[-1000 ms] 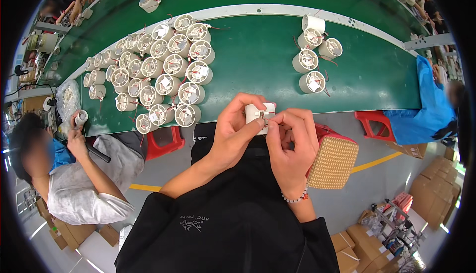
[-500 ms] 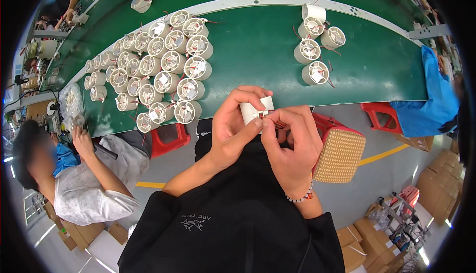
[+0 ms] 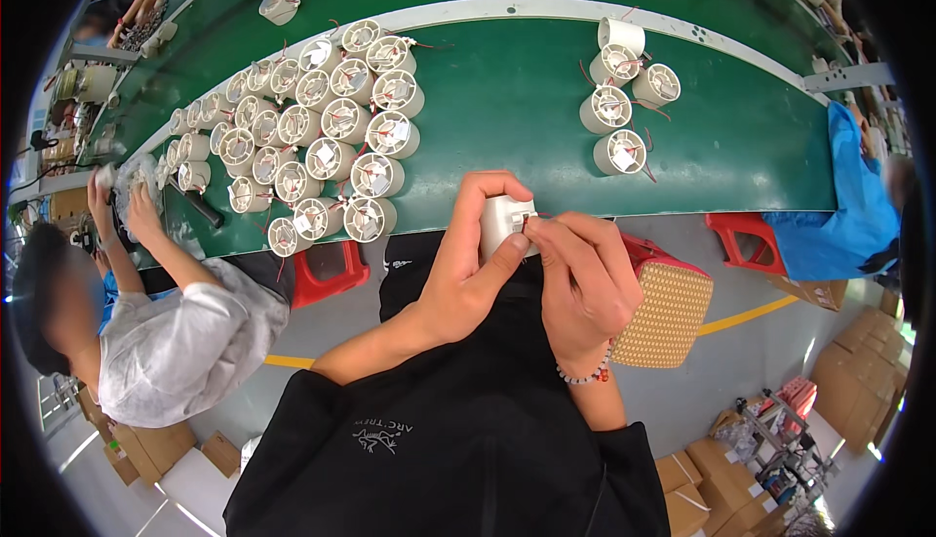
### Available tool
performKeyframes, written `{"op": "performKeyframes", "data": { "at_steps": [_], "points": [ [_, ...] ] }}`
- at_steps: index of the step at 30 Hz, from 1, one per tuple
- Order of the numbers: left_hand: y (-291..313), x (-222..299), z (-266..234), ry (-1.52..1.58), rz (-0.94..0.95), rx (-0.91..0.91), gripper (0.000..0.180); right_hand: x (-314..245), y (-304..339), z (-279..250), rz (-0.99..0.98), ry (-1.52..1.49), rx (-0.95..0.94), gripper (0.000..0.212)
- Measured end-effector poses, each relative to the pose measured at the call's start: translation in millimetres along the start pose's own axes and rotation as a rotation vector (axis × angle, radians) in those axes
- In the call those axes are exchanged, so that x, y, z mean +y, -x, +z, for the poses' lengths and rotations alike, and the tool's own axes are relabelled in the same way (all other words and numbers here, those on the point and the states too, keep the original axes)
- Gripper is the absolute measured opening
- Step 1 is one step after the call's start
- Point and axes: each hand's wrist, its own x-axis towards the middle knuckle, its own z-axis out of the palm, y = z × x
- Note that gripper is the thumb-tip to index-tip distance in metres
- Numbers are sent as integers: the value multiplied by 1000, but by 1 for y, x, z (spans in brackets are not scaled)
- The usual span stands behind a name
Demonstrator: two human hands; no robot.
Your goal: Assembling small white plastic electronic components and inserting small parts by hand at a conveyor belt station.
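Note:
My left hand [image 3: 461, 274] is closed round a white cylindrical plastic housing [image 3: 498, 219], holding it just off the table's near edge. Its thumb presses on the near side and its index finger curls over the top. At a small raised fitting on the housing's wall, the thumb and fingers of my right hand [image 3: 592, 288] are pinched together. A short red wire [image 3: 543, 214] shows beside these fingertips; its end is hidden by them. Similar open-ended housings [image 3: 377, 175] with spoked inner frames and thin red wires stand in a large group to the left.
Several more housings [image 3: 620, 152] stand in a small cluster at the right of the green table [image 3: 507, 108]. A white rail [image 3: 468, 10] crosses behind. Left, a co-worker's hands [image 3: 144, 213] are at a clear plastic bag. A patterned stool [image 3: 665, 313] and blue cloth [image 3: 834, 235] lie right.
The housing has turned in my left hand, bringing its side fitting round towards my right fingertips. My right wrist has tilted more upright. The co-worker's hands have moved up to the plastic bag.

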Motion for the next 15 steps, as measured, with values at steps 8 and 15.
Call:
{"op": "performKeyframes", "data": {
  "at_steps": [8, 15],
  "points": [
    [0, 5, -1, -183, 68, -1, 41, 4, -2, 4, 1, -106, 38, 23],
    [-5, 3, -7, -675, 312, 14, 50, 4, -4, 1, 68, -44, -59, 25]
  ]
}}
